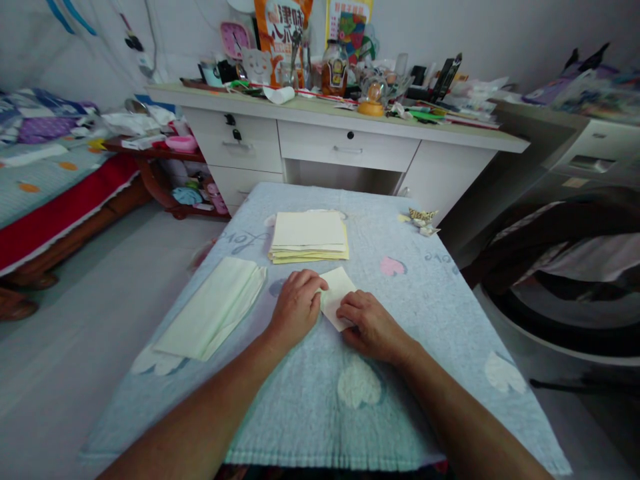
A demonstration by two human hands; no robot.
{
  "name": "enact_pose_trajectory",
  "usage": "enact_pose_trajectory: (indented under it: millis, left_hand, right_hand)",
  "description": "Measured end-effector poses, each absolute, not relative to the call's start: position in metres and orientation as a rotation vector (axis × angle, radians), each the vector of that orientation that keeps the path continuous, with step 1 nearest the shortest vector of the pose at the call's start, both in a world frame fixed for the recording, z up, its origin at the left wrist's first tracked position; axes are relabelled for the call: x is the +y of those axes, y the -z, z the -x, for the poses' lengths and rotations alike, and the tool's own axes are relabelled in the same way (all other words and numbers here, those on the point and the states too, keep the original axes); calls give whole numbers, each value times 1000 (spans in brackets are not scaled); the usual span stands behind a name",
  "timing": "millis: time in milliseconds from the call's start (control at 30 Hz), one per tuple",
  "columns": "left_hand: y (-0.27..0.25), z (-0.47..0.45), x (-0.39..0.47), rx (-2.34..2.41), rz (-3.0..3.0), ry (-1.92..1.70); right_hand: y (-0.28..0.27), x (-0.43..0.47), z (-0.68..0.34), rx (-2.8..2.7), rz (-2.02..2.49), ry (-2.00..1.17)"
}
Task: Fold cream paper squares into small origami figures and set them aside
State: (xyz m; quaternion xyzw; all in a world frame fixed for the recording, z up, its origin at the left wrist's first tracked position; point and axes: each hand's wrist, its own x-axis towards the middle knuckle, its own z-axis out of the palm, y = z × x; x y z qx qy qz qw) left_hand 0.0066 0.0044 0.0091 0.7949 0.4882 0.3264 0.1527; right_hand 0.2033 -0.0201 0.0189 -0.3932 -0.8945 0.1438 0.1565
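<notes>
A small cream-coloured piece of paper [339, 285] lies at a slant on the cloth-covered table, between my two hands. My left hand [299, 301] grips its left edge with the fingers curled in. On its lower right side my right hand [369, 323] is closed, with fingertips bent over the paper. Just beyond sits a stack of cream and yellow paper sheets [310, 230]. Off to the left lies a longer pile of pale folded paper [207, 310]. The undersides of both hands' fingers are hidden.
A pale blue cloth [425, 400] with heart prints covers the table. Small folded paper pieces [424, 221] rest near its far right corner. Behind stands a white desk [345, 143] crowded with jars and packets. A washing machine [575, 200] is at right, a bed [55, 180] at left.
</notes>
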Motion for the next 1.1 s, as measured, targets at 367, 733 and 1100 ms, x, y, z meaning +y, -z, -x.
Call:
enact_pose_trajectory:
  millis: [367,733,1100]
  left_hand:
    - [-5,0,3,1205,-2235,-675]
    - [-3,1,7,1189,-2201,-697]
    - [0,-3,7,1296,-2282,-671]
  right_hand:
    - [-12,-15,-211,-2337,1219,-626]
    - [-12,-13,-213,-2242,1255,-690]
    - [-1,-11,-204,-2047,1679,-468]
